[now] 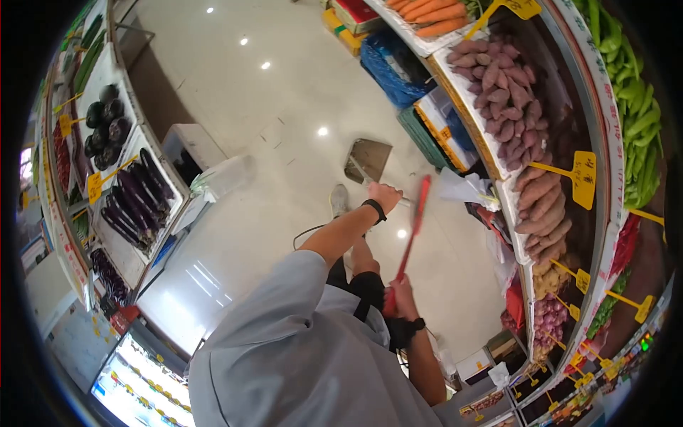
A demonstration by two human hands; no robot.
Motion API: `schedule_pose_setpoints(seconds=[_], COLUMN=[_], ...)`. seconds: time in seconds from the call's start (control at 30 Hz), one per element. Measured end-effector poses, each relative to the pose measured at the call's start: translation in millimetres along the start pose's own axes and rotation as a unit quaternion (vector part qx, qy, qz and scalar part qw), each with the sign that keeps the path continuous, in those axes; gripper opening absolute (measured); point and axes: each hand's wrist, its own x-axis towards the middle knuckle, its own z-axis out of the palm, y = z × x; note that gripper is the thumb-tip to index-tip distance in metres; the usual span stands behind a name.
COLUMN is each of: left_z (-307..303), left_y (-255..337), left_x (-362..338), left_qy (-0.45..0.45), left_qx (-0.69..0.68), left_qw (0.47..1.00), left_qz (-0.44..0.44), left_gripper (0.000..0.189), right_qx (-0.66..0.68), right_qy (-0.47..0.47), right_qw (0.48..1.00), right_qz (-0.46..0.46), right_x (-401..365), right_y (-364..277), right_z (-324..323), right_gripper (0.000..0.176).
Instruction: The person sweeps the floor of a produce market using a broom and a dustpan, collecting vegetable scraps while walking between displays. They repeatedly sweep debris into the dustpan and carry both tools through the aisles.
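Note:
My left hand (385, 197), with a dark band at the wrist, is closed around the pale handle of a dustpan (376, 151). The dustpan's square pan rests on the floor ahead of my shoe (339, 200). Lower in the view, my right hand (403, 298) grips the red handle of a broom (409, 249). The broom's narrow red head points away from me, right of the dustpan and apart from it. Thin bits of debris lie scattered on the floor near the pan.
Shelves of sweet potatoes (509, 99), carrots (434, 14) and green peppers (633, 107) line the right side. Below them stand a blue bag (391, 71) and a green crate (425, 137). Eggplants (139, 199) fill a tray on the left, with a white plastic bag (226, 176) beside it.

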Motion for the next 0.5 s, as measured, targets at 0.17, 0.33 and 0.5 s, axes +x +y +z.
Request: schedule_pose_setpoints(seconds=[0.17,0.33,0.5], left_z=[8,5,0], left_y=[13,0,-34], left_x=[26,13,-9], left_qy=[-0.051,-0.016,0.009], left_qx=[-0.012,-0.011,-0.071], left_qw=[0.998,1.000,0.996], left_qz=[0.029,0.012,-0.057], left_gripper=[0.031,0.030,0.024], right_qx=[0.042,0.158,0.158], right_qy=[-0.077,-0.093,-0.084], right_qw=[0.996,0.980,0.983], right_qz=[0.030,0.082,0.049], right_x=[-51,-114,-152], right_y=[-19,-39,-35], right_z=[31,-7,-29], right_gripper=[0.050,0.041,0.049])
